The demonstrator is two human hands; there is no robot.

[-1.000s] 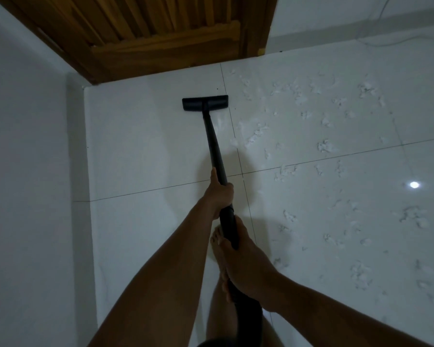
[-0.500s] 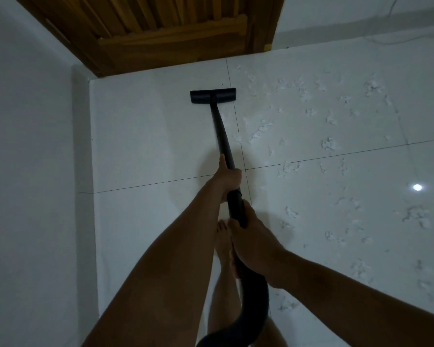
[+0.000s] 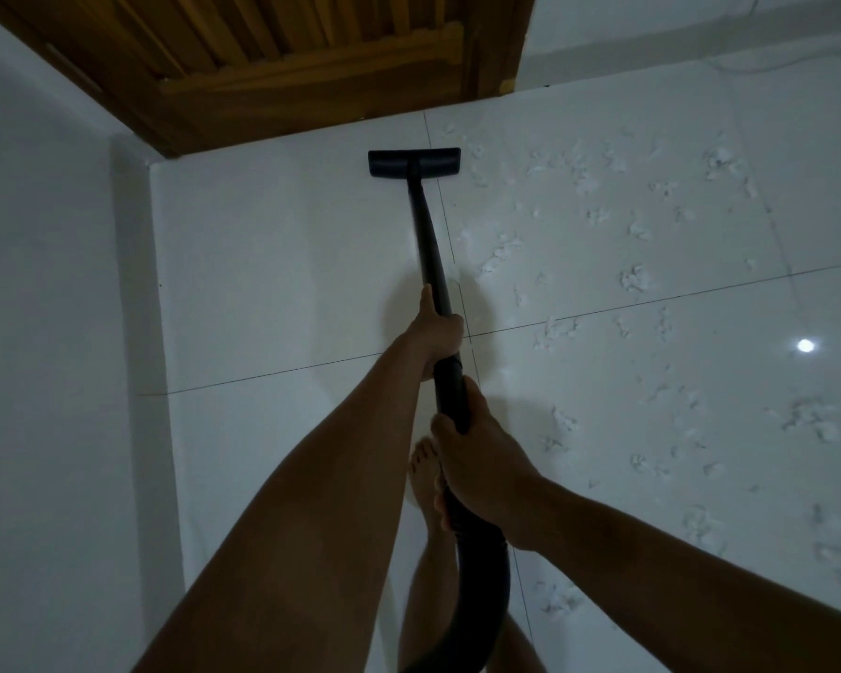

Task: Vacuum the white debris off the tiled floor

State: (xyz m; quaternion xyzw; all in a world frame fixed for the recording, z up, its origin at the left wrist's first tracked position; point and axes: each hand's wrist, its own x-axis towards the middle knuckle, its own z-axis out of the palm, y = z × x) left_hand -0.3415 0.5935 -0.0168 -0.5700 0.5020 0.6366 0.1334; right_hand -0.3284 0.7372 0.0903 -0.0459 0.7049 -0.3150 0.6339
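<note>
- A person is standing barefoot on a white tiled floor (image 3: 273, 264), holding a black vacuum wand (image 3: 428, 245) with both hands.
- The left hand (image 3: 435, 335) is wrapping around the wand farther out, fingers curled tight, thumb lying along the tube.
- The right hand (image 3: 477, 471) is gripping nearer, fingers closing around the thicker part where the wand is meeting the hose (image 3: 477, 590).
- The flat nozzle (image 3: 413, 162) is sitting on the floor at the far end, near a wooden door (image 3: 312, 65) and close to the left wall (image 3: 45, 332).
- White debris (image 3: 637, 279) is lying scattered over the tiles to the right of the wand, from far to near; the tiles to its left are looking clean.
- The wand is looking stiff and fairly light, so a two-handed hold like this is likely steering it well; the hose is looking flexible and may be dragging a little.
- The debris is looking soft, fluffy and very light, likely lifting easily but also drifting away.
- The vacuum body is out of view, and the hose is being cut off at the near edge.
- The room is dim, so what the debris is made of is hard to tell.
- One bare foot (image 3: 426, 483) is partly hiding behind the right hand.
</note>
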